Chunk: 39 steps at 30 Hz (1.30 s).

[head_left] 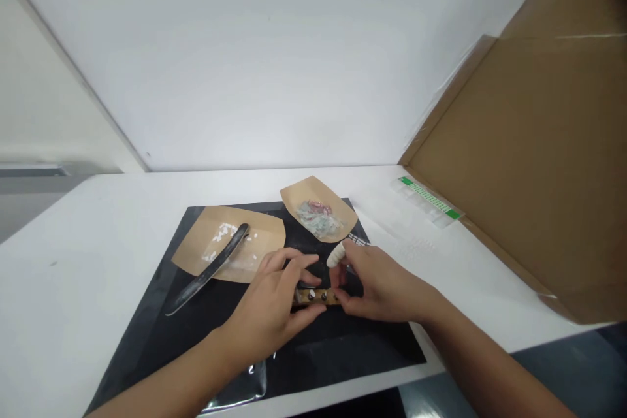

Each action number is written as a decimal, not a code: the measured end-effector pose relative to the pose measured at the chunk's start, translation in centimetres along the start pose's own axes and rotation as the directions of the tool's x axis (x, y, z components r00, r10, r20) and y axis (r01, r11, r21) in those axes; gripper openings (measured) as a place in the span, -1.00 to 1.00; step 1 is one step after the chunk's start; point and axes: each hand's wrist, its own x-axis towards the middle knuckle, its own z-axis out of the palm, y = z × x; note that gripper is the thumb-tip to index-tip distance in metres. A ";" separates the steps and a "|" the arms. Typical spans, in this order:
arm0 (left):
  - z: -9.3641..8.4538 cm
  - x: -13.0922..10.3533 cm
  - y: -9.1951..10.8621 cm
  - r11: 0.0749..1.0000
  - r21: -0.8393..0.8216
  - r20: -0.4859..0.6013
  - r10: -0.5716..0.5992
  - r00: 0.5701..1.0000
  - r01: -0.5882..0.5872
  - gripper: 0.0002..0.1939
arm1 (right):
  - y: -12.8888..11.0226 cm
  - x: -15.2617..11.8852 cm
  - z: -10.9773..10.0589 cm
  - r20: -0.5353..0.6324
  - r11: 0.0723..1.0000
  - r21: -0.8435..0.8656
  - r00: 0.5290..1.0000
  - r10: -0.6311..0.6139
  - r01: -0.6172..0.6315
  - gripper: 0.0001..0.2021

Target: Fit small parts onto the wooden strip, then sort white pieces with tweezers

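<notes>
On the black mat (362, 346) lies a small wooden strip (317, 296) with round dark holes or studs and a white dot along its top. My left hand (274, 297) steadies it, thumb along the near edge and fingers over the far side, with the index finger stretched out. At the strip's right end my right hand (365, 281) has its fingertips pinched together. Whatever is between those fingertips is too small to make out. A ribbed white finger cot (336, 255) covers one finger of the right hand.
Behind my left hand, a brown paper tray (191, 251) holds small white pieces, with a long dark curved tool (215, 266) across it. Another paper tray (298, 192) holds small clear and reddish packets. A green-marked plastic case (428, 199) lies by the cardboard panel (543, 163) at right.
</notes>
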 end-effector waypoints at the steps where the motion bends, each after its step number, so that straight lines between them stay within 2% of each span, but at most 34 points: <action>1: 0.2 -0.1 0.0 1.000 0.028 -0.009 0.000 1.000 0.000 -0.29 | 0.0 0.0 0.1 0.023 1.000 -0.008 1.000 0.003 -0.003 -0.73; 7: 0.4 0.2 1.0 0.991 0.131 -0.038 0.025 0.999 -0.020 -0.36 | -0.4 -0.1 0.7 0.050 0.998 -0.053 0.999 0.022 -0.020 -0.77; 11: 0.8 0.2 1.6 0.988 0.153 -0.073 0.036 0.997 -0.024 -0.40 | -0.7 -0.1 0.7 0.020 0.996 -0.091 1.000 0.018 -0.016 -0.80; 19: 1.7 0.2 1.3 0.997 0.078 -0.085 0.030 0.996 -0.023 -0.37 | -0.8 -0.1 0.9 -0.005 0.989 -0.145 1.000 0.009 -0.009 -0.80; 29: 2.0 0.2 1.0 0.999 0.026 -0.073 -0.029 0.997 0.031 -0.24 | -0.9 -0.2 1.1 0.010 0.991 -0.128 0.999 0.032 -0.030 -0.84; 39: 1.9 0.5 1.2 0.999 0.031 -0.103 -0.041 0.994 0.044 -0.25 | -0.5 -0.4 1.4 -0.010 0.988 -0.150 0.999 0.044 -0.045 -0.82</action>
